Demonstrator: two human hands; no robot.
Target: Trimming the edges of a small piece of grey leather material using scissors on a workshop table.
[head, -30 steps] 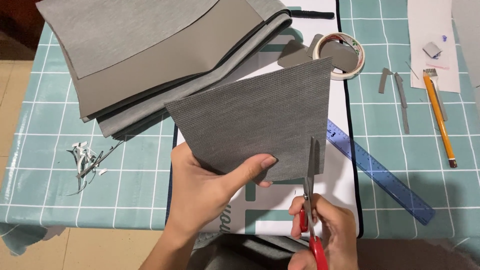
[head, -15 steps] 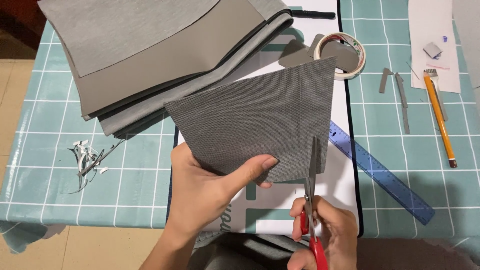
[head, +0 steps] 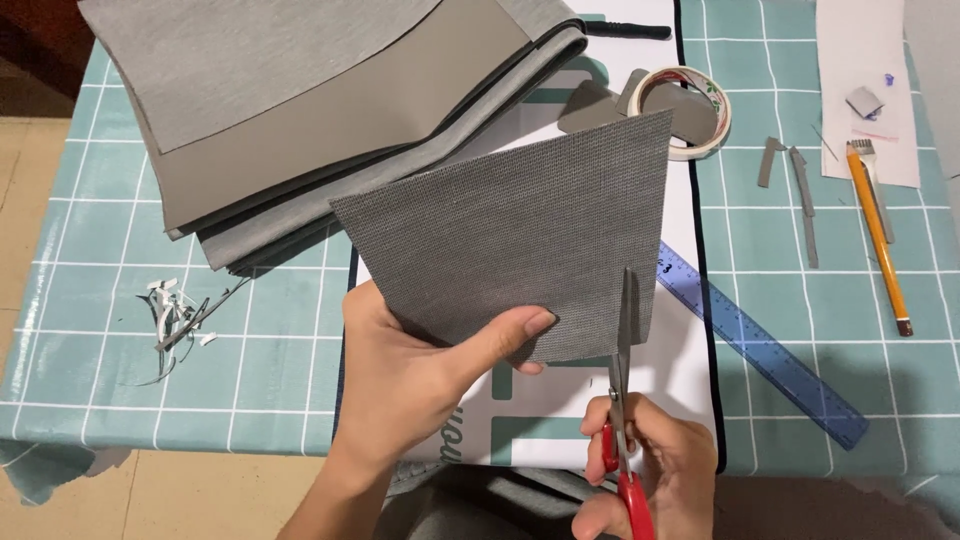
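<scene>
Left hand (head: 415,385): our thumb lies pressed across the face of the grey fabric piece (head: 520,250), the other fingers hidden beneath it, so we pinch its lower edge.
Right hand (head: 650,475): our fingers are curled through the red handles of the scissors (head: 622,400), closed round them; the blades stand nearly together, pointing to 12 o'clock.
Fabric piece: held up off the table in front of us, tilted, with the scissor blades entered at its bottom edge close to the right side.
Step in hand: we judge that we are trimming a narrow strip off the right side of the piece, the cut only just begun.
Next move: by our reckoning it calls for keeping the blades parallel to that edge while the left hand holds the cloth taut.
At 11 o'clock: a stack of grey sheets (head: 330,110).
At 1 o'clock: a tape roll (head: 690,110).
At 3 o'clock: a blue ruler (head: 770,355), and beyond it a yellow pencil (head: 878,240).
At 9 o'clock: small pale offcuts (head: 180,315) on the teal checked tablecloth (head: 130,390).
</scene>
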